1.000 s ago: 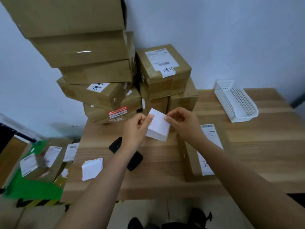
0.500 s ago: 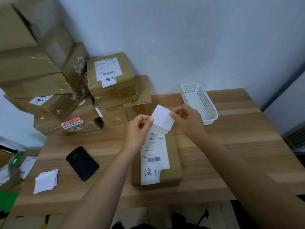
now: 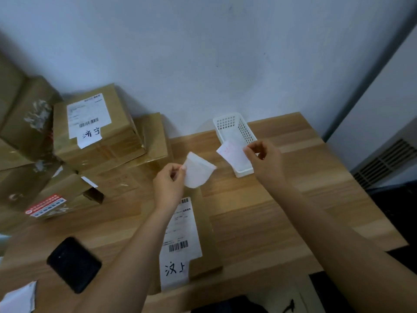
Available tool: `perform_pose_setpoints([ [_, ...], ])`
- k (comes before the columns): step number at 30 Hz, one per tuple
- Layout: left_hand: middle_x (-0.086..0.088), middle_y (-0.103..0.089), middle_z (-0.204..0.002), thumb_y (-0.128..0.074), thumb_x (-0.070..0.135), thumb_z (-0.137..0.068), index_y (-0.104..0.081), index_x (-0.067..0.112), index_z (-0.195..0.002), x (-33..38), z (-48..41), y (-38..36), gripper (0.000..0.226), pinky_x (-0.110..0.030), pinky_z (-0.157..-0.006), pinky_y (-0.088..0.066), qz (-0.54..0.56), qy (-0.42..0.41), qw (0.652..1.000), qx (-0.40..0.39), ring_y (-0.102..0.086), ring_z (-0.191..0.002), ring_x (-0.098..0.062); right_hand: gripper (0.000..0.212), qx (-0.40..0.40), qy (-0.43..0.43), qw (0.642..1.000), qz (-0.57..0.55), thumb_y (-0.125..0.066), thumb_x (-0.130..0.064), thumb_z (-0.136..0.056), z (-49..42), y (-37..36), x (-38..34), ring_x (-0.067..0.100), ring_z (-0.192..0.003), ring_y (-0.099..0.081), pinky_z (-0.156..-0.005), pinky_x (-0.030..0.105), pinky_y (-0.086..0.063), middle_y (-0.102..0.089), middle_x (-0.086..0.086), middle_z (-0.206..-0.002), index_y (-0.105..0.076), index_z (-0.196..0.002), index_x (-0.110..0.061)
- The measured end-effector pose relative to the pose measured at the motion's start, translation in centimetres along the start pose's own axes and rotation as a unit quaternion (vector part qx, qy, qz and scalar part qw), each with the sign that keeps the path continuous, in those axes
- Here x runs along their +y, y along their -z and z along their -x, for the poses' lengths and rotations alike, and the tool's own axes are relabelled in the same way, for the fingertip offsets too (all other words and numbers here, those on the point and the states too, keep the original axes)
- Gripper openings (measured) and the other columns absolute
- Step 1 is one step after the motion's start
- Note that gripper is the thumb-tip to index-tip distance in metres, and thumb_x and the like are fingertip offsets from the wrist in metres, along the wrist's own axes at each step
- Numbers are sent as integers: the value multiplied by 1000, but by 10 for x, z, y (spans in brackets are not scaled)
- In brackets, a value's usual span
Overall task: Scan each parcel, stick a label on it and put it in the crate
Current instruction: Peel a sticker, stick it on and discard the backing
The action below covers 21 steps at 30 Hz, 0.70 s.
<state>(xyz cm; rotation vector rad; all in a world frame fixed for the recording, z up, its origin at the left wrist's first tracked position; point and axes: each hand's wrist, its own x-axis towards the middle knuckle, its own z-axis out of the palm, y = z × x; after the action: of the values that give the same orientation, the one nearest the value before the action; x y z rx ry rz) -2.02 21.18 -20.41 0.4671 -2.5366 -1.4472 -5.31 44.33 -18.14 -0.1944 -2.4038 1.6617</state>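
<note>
From the head view, both hands are seen raised above the desk (image 3: 248, 222) and held apart. A curled white sheet (image 3: 198, 170) is pinched at its left edge by the left hand (image 3: 168, 186). A label (image 3: 233, 152) with faint red print is pinched at its right edge by the right hand (image 3: 264, 158), in front of a white perforated basket (image 3: 225, 123) set near the wall.

A brown parcel (image 3: 207, 233) lies flat on the desk below the left hand, partly covered by the left forearm. A printed shipping label (image 3: 180, 233) with barcodes and handwritten black characters is stuck on its top.

A black handheld device (image 3: 73, 263) lies on the desk to the left. Stacked cardboard boxes (image 3: 97, 132) are piled behind it against the wall. White slips (image 3: 18, 299) are seen at the bottom left corner.
</note>
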Motion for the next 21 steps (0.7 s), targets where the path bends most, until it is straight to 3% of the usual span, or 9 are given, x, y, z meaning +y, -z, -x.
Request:
perform_pose_setpoints([
  [3,7,-65,-85,-56,27,-95,-65,21,-89,7,-21,-21,12,-28,-65,-47,-7,6,1000,-18,-60,-81,-11,5,30,-23,999,12,-67,-23,-89,-19,15,11,13,-74,-54,-67,31,-49,-65,-5,-88,-62,-88,-21],
  [7,8,-64,-81,-56,24,-95,-64,23,-87,24,-45,-60,12,-19,-57,-39,-26,-37,996,-76,-58,-75,-5,7,62,-50,996,36,-68,-24,-89,-39,23,26,17,-77,-58,-68,33,-50,-64,-4,-83,-61,-85,-23],
  [11,10,-62,-76,-54,24,-96,-64,20,-88,34,-72,-105,14,-12,-52,-36,-24,-56,992,-109,-55,-69,-5,9,76,-78,992,66,-67,-26,-90,-56,23,44,17,-79,-61,-62,22,-48,-65,-6,-82,-63,-87,-19],
  [18,0,-66,-112,-54,30,-96,-62,16,-122,25,-101,-160,30,-23,-77,-44,-50,-33,979,-193,-59,-96,-11,8,90,-125,985,76,-67,-27,-89,-70,20,70,21,-83,-64,-71,39,-56,-66,-4,-85,-62,-85,-23],
  [21,1,-65,-115,-55,31,-96,-61,16,-124,23,-96,-159,32,-22,-78,-46,-51,-53,977,-202,-59,-97,-10,8,81,-124,986,79,-67,-28,-89,-70,18,69,18,-81,-64,-68,35,-56,-66,-6,-84,-61,-85,-25],
])
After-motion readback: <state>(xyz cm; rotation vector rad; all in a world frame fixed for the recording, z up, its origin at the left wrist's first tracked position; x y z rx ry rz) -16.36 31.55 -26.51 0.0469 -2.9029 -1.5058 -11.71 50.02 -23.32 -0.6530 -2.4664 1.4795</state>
